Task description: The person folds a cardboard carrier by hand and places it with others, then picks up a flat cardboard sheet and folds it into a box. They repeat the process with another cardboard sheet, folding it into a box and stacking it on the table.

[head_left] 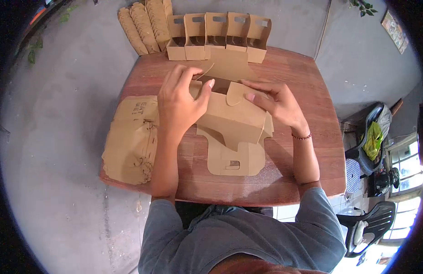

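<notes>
The half-folded carton [239, 116] sits on the desk [307, 118] between the two hands. The right hand [277, 101] grasps its near side, the thumb pressed on a rounded flap [235, 93] and a finger reaching along the upper edge. The left hand [182, 98] is at the opposite end, thumb and fingers spread about a curved flap [207, 71] seen nearly edge-on; whether it truly pinches that flap, I cannot tell. To fold well here, it would seem best to let the right hand steady the body while the left bends its flap along the crease, pressing near the fold rather than at the tip, where thin board could buckle. Pressure from both sides should stay even, since a hard squeeze may skew the walls. The slotted panel [216, 157] lies toward the wearer, below the hands, and is best left flat and uncreased; a plain panel [230, 64] rises just beyond them. Farther off past the fingers stand similar carriers [211, 51] in a row, and a stack of flat cardboard [127, 141] lies left of the left forearm. The left fingertips are partly hidden behind their flap, the right hand's lower fingers are out of sight, the carton's inside is dark, and the print on the stack is hard to read.
</notes>
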`<move>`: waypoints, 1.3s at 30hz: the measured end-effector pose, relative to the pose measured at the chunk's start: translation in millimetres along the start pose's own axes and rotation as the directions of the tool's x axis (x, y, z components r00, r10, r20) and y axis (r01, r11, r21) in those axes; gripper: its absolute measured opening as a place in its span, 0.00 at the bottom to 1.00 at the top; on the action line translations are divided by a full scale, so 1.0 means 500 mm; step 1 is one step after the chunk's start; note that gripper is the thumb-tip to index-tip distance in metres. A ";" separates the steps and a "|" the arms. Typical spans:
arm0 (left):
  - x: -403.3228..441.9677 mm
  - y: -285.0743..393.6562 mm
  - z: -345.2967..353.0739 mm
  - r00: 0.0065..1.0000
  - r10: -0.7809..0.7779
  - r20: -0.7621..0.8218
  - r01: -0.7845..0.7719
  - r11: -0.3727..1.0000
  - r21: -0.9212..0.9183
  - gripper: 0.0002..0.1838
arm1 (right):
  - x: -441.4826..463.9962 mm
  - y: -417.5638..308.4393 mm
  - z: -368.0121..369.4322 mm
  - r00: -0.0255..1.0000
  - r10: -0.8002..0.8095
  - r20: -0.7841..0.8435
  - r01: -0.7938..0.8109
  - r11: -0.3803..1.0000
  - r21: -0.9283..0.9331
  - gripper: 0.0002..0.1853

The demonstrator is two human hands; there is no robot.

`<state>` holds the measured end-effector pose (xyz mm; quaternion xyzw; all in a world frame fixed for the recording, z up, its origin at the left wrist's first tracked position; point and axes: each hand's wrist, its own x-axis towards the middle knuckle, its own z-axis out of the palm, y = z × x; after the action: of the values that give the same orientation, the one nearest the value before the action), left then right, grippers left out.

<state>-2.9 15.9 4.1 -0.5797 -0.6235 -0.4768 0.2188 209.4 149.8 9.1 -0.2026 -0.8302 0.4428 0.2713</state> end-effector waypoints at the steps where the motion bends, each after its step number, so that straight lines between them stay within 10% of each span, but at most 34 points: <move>1: -0.001 -0.001 -0.002 1.000 -0.004 0.000 0.004 1.000 0.003 0.16 | 0.000 -0.001 -0.002 1.000 0.006 0.002 -0.006 1.000 -0.010 0.24; 28: 0.011 -0.073 -0.040 0.902 0.070 0.427 0.138 0.889 -0.436 0.17 | 0.004 -0.013 -0.005 0.999 0.006 -0.032 -0.008 0.998 -0.060 0.19; 31: 0.007 -0.051 -0.013 0.873 -0.207 0.441 0.374 0.866 -0.333 0.17 | 0.006 -0.002 -0.016 0.998 0.042 -0.048 -0.047 0.992 -0.117 0.22; 33: -0.001 -0.050 0.027 0.950 -0.270 0.155 0.307 0.892 -0.333 0.17 | 0.011 0.023 -0.015 0.997 0.026 -0.074 -0.038 0.986 -0.165 0.24; 35: 0.001 -0.062 0.031 0.880 -0.342 0.330 0.462 0.775 -0.430 0.16 | 0.016 0.051 -0.004 0.935 -0.278 -0.219 0.310 0.943 0.124 0.28; 39: -0.006 -0.067 0.042 0.847 -0.336 0.413 0.518 0.697 -0.496 0.15 | -0.004 0.006 -0.030 0.974 -0.167 -0.154 0.198 0.957 0.211 0.24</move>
<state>-27.7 36.3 -19.2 -0.5188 -0.5871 -0.5934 -0.1843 220.6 159.6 12.9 -0.1223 -0.7697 0.4924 0.3875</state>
